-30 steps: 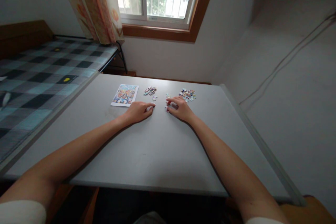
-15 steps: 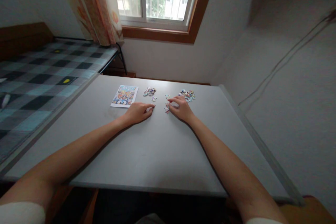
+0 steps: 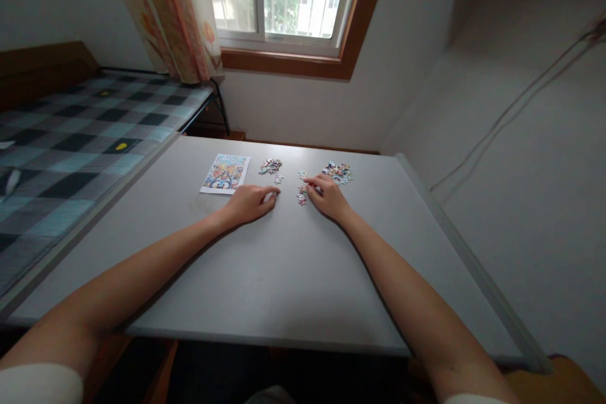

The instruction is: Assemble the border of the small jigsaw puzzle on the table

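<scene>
My left hand [image 3: 252, 203] rests on the table with thumb and forefinger pinched on a small jigsaw puzzle piece, mostly hidden by the fingertips. Just beyond it lie a few loose puzzle pieces [image 3: 279, 178]. My right hand [image 3: 330, 197] has its thumb and forefinger closed at the edge of a short column of puzzle pieces [image 3: 302, 199], apparently on one of them. Another piece [image 3: 302, 175] lies just past its forefinger. Behind that hand spreads a pile of mixed puzzle pieces [image 3: 341, 173]. A second pile [image 3: 271, 166] sits further back, between the hands.
A printed picture sheet with cartoon figures [image 3: 225, 174] lies left of the pieces on the white table [image 3: 265, 284]. A bed with a checked cover [image 3: 95, 120] adjoins the table's left side. The window [image 3: 284, 0] and walls stand beyond.
The right forefinger has drawn in slightly toward the thumb, narrowing the gap between them. My left hand and the piles look the same.
</scene>
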Demonstrator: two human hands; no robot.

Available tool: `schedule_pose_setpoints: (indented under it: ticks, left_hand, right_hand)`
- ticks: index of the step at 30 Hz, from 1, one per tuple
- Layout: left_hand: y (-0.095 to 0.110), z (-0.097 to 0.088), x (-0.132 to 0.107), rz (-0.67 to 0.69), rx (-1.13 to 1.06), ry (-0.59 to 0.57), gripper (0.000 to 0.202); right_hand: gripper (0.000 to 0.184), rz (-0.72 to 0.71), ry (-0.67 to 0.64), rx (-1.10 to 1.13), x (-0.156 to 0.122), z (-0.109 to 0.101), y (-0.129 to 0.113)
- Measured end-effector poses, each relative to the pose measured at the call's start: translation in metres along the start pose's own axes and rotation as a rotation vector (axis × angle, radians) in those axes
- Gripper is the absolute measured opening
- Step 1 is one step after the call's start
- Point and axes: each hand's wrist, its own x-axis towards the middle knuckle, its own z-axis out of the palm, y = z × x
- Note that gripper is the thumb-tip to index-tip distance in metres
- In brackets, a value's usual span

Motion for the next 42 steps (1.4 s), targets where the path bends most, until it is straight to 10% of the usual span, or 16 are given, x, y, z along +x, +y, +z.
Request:
schedule_pose_setpoints:
  ticks: [13, 28, 42]
  left_hand:
    - [-0.0066, 0.0056, -0.0009, 0.008, -0.043, 0.193, 0.027]
    - [0.0022, -0.0008, -0.0018, 0.091, 0.025, 0.035, 0.028]
    - [-0.0038, 0.0052, -0.0014, 0.049, 0.006, 0.154, 0.028]
  right_hand:
    - [0.020, -0.014, -0.002, -0.001, -0.0001, 0.0009, 0.0005]
    - [0.020, -0.008, -0.010, -0.009, -0.0006, 0.0015, 0.0002]
    - [0.021, -0.002, -0.015, -0.025, -0.0007, 0.0012, 0.0005]
